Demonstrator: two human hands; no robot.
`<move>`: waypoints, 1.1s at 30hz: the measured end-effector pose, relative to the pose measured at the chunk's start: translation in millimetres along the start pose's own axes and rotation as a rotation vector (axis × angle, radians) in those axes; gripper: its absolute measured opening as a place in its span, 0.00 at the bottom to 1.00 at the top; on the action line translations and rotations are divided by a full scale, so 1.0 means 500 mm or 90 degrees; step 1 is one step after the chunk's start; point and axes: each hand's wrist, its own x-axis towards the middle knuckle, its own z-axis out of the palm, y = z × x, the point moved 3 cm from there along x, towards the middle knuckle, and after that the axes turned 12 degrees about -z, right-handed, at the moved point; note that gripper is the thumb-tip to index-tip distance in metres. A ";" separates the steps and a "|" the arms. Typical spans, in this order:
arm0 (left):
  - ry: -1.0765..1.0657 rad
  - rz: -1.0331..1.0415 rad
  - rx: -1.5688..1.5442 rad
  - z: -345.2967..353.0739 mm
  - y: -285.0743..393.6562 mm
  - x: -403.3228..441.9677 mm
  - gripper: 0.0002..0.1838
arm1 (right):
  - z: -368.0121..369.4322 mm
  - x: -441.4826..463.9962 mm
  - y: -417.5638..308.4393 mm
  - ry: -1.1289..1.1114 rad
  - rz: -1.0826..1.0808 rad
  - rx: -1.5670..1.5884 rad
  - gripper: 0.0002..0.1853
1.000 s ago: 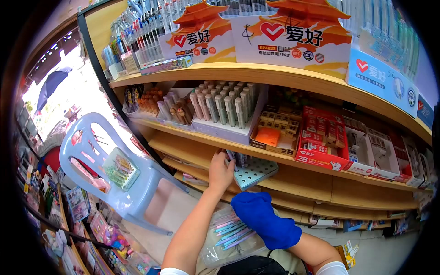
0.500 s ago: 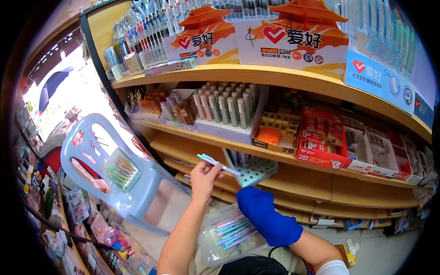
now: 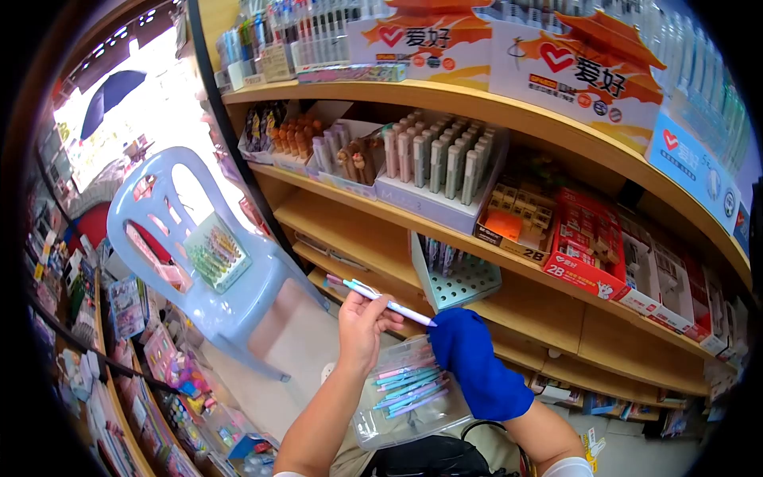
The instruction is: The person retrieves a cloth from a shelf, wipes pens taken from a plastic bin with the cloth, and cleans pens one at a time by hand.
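Note:
Between thumb and fingers, my left hand [image 3: 362,327] pinches a white-and-blue pen [image 3: 397,307]. The pen's lower tip meets a blue cloth [image 3: 481,366] that covers my right hand [image 3: 481,378]; the fingers are hidden inside it. Below both hands, a clear plastic box [image 3: 373,433] with several pastel pens [image 3: 409,388] rests on my lap. Beyond the cloth, a light green holder with holes [image 3: 465,286] stands on the shelf, with some pens at its left side.
A blue plastic chair [image 3: 238,306] at the left bears a pack of pens [image 3: 218,253]. Ahead, the wooden shelf [image 3: 445,95] carries pen displays, a box of capped pens [image 3: 421,203] and a red eraser box [image 3: 584,274]. More goods line the lower left.
My left hand has come back from the green holder with a pen, now held against the blue cloth. The view has turned, shifting the shelves rightward.

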 end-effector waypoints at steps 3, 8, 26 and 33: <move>0.012 0.007 -0.028 -0.012 -0.001 0.004 0.05 | -0.006 -0.004 0.004 -0.024 0.071 0.345 0.06; -0.056 -0.044 0.040 -0.010 -0.015 0.003 0.06 | 0.011 0.011 -0.080 -0.118 -0.350 -0.427 0.07; -0.088 -0.039 0.110 0.002 -0.018 -0.008 0.05 | 0.028 0.009 -0.119 -0.194 -0.424 -0.287 0.04; -0.089 -0.025 0.141 0.007 -0.020 -0.013 0.05 | 0.038 0.007 -0.105 -0.212 -0.392 -0.351 0.04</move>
